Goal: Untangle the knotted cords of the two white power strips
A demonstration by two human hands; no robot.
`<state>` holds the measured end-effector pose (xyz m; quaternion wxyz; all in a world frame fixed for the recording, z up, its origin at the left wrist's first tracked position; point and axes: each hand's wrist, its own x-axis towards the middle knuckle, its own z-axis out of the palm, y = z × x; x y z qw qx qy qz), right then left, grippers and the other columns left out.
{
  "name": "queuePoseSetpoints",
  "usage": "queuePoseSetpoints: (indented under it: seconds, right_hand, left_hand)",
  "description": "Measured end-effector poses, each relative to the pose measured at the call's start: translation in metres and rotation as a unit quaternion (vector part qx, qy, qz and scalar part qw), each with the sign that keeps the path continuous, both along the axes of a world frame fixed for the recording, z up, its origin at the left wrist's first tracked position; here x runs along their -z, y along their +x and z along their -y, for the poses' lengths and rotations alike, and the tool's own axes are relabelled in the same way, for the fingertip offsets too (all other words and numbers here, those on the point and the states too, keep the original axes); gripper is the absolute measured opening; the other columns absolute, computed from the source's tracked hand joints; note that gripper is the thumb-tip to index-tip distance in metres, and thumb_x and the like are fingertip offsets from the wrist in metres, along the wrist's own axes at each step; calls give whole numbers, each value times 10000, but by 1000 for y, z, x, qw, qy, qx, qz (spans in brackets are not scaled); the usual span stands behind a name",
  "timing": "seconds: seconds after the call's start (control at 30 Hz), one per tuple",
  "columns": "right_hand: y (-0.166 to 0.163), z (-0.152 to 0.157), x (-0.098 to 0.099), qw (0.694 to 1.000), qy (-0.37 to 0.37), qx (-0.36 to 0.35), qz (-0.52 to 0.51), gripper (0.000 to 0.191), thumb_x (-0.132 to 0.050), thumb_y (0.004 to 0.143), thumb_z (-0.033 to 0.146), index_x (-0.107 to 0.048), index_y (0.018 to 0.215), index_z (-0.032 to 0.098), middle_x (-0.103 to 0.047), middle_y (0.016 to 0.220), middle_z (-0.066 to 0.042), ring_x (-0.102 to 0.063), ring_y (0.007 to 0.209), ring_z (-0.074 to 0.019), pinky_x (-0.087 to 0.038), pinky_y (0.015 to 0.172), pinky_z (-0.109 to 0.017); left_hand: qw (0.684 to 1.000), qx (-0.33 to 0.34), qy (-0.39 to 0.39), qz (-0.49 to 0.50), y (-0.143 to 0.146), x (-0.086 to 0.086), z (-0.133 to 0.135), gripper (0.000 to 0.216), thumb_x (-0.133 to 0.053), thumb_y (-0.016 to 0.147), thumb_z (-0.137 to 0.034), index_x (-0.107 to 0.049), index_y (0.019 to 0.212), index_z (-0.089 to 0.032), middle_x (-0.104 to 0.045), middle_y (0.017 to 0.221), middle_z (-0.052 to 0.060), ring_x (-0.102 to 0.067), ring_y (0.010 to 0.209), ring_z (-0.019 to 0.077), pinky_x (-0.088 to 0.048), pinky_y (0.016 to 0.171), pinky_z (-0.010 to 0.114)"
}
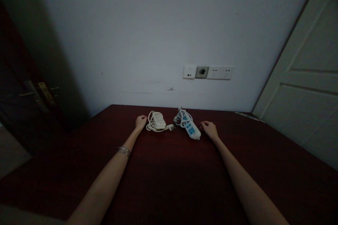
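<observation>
Two power strips with their cords bundled lie on a dark red table. The cream-white power strip [158,121] is on the left, with its cord coiled around it and its plug [170,127] pointing right. Beside it, the white-and-blue power strip [191,129] lies at a slant, its cord wound over the far end. My left hand [141,123] rests just left of the cream strip's coil, fingers curled in, nothing seen in them. Right of the blue strip, my right hand [209,129] rests on the table with loosely curled fingers, holding nothing visible.
The dark red table [169,175] reaches back to a pale wall [148,42]. Wall sockets [219,73] and a grey-framed wall plate [202,72] are set above it. A dark door with a handle [46,93] stands at left, a white panelled door [308,88] at right.
</observation>
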<state>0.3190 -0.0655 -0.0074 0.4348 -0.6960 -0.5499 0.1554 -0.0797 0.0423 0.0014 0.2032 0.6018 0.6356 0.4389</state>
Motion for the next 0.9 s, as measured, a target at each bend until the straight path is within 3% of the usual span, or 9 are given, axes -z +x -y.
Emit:
queuePoseSetpoints:
  seconds: [0.9]
  right_hand:
    - [-8,15,-8,998,-10,21,61,315,-425,795,308,-697,866,165,-695,752,-42,-633,726,-170,-420,677,-244]
  left_hand:
    - [1000,17,-5,-16,2,-8,13,206,-494,732,-136,-697,760,-156,-712,842,56,-628,825,180,-425,720,220]
